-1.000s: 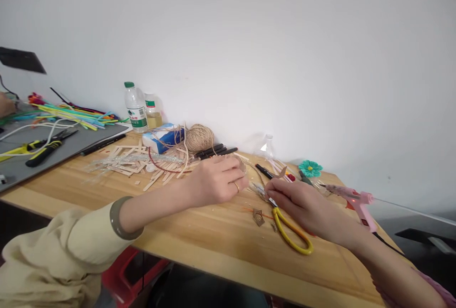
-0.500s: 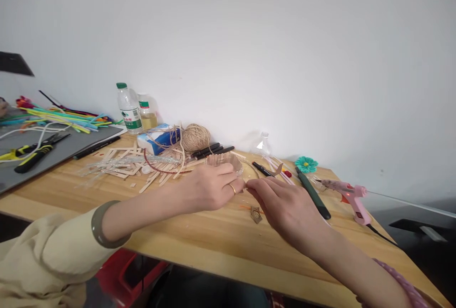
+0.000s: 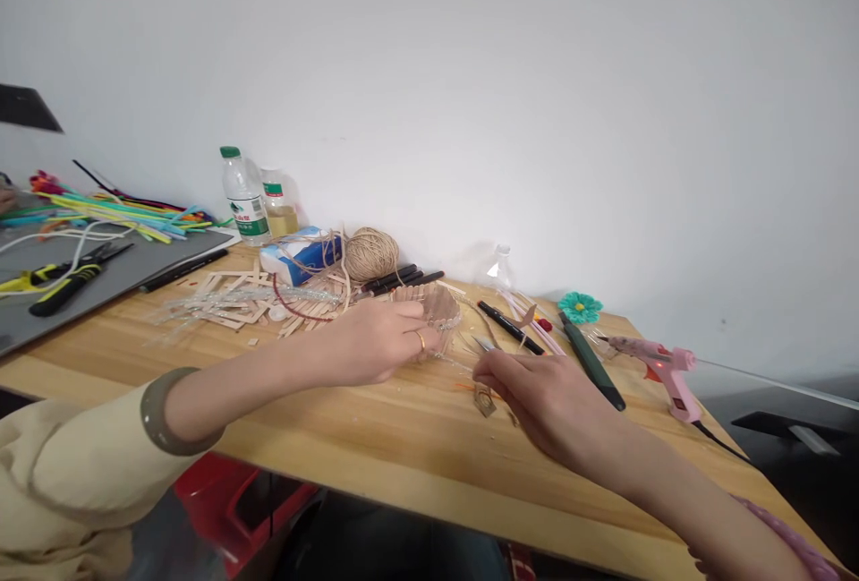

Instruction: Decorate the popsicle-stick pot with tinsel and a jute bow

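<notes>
My left hand (image 3: 382, 344), with a ring on one finger, is closed with fingers curled down. It overlaps the left side of a brownish scalloped cup (image 3: 439, 305) that has a glittery edge. Whatever lies in its fingertips is hidden. My right hand (image 3: 540, 384) grips a small tool with a pointed silver tip (image 3: 483, 345); its handle is hidden in the palm. Below the cup, between the hands, thin shiny strands cross the wood. A small brown square piece (image 3: 484, 399) lies close to my right fingertips.
A pink glue gun (image 3: 664, 364) stands at the right, near a dark green tool (image 3: 591, 364) and a teal flower (image 3: 581, 306). Wooden sticks (image 3: 225, 299), a twine ball (image 3: 371, 253) and a plastic bottle (image 3: 245, 200) are at the left. Pliers (image 3: 73, 281) lie on a grey mat (image 3: 127, 281).
My hands were together at the fingertips and are now apart. The left has shifted left, the right slightly down and right. The silver tip in my right hand has come into view.
</notes>
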`<move>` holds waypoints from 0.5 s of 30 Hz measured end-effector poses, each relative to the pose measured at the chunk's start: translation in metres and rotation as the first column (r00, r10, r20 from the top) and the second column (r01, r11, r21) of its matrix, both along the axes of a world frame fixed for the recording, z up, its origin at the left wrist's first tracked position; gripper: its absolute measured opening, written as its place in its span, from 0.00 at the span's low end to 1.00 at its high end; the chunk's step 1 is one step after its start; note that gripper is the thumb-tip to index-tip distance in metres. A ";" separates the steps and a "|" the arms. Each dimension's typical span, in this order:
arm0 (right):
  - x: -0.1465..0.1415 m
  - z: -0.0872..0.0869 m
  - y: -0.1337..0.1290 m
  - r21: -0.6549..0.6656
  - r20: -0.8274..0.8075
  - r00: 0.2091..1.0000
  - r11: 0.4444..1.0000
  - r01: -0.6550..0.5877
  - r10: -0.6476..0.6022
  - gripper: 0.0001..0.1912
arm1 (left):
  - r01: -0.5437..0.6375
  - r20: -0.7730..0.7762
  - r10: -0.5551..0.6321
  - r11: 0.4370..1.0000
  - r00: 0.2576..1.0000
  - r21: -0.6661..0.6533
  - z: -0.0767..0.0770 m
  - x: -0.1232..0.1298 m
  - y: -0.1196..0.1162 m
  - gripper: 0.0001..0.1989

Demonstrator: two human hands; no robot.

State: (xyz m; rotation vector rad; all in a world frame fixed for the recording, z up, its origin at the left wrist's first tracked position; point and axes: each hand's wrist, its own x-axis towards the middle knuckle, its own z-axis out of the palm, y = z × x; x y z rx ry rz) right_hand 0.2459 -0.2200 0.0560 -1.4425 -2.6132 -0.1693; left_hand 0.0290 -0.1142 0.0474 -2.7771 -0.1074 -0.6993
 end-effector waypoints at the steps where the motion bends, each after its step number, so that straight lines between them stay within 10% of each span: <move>1: 0.003 0.000 -0.001 -0.038 -0.032 0.999 0.999 0.011 -0.012 0.11 | -0.002 -0.015 0.002 1.000 1.000 -0.023 0.002 -0.003 0.000 0.13; 15: 0.045 -0.024 -0.029 -0.351 -0.249 0.935 0.923 0.156 -0.253 0.16 | -0.117 -0.186 0.029 0.868 0.982 -0.483 -0.033 -0.059 0.007 0.14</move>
